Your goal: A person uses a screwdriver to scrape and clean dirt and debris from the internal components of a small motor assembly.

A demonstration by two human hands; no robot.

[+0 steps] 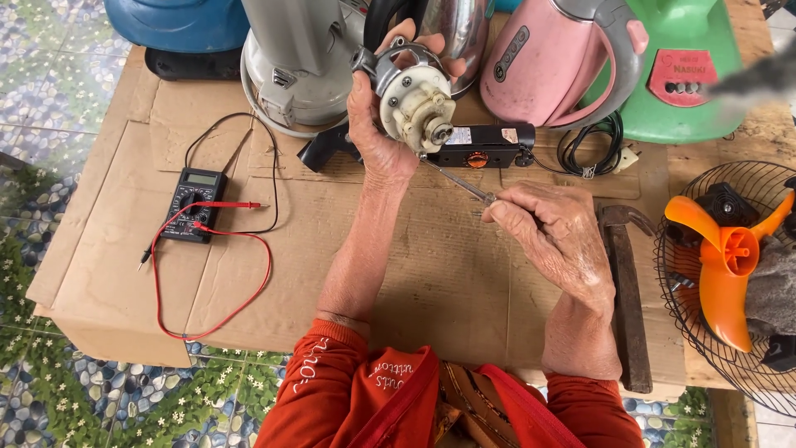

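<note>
Fingers of my left hand [377,124] are wrapped around a small electric motor [412,98], holding it up above the cardboard-covered table [431,274] with its shaft end facing me. My right hand [555,236] is closed on the handle of a screwdriver [458,181], whose thin shank runs up and left so that its tip meets the underside of the motor. Just behind the motor lies a black box [481,146] with an orange knob. Well to the left I see a multimeter [193,203] with red and black leads looped over the cardboard. A hammer [626,290] lies just right of my right hand, and beyond it a wire fan guard [705,348] holds an orange fan blade [723,265]. A pink kettle [564,62] stands at the back.
</note>
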